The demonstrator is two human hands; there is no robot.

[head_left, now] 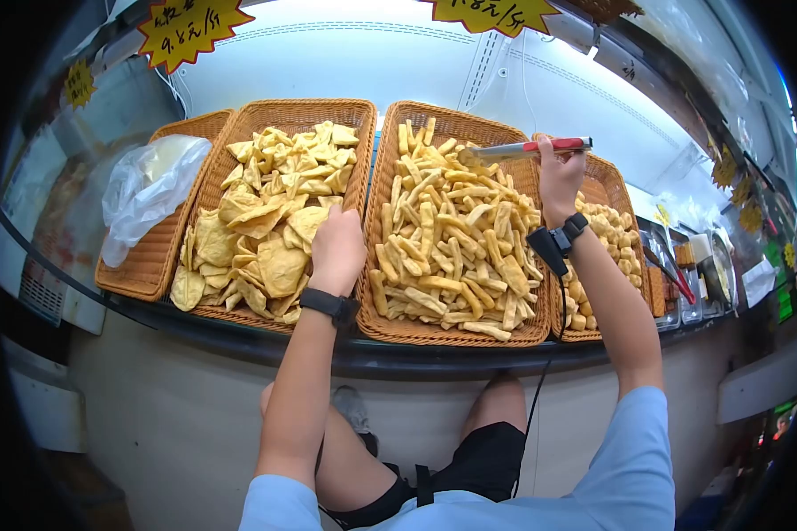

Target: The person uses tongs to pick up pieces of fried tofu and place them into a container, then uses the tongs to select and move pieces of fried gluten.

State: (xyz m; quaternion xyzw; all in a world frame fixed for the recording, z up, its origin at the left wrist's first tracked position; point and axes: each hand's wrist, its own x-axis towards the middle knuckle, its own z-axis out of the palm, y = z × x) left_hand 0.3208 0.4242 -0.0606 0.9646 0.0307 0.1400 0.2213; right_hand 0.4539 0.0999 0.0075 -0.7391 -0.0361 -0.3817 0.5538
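Observation:
Metal tongs with red-and-white handles (521, 149) are in my right hand (561, 181), their tips at the upper part of a pile of pale yellow sticks (447, 239). That pile fills a wicker basket (452, 333). My left hand (337, 252) is closed at the right side of the neighbouring basket (314, 110), beside flat yellow pieces (282, 265). What its fingers hold, if anything, is hidden behind the hand. Folded yellow pieces (301, 159) lie in the same basket, farther back.
At the left, a basket (142, 279) holds a clear plastic bag (146, 195). Small puffy cubes (607, 232) fill a basket at the right, with trays (669, 301) beyond it. Yellow price signs (189, 31) hang above, and a black cable (533, 398) dangles near my right arm.

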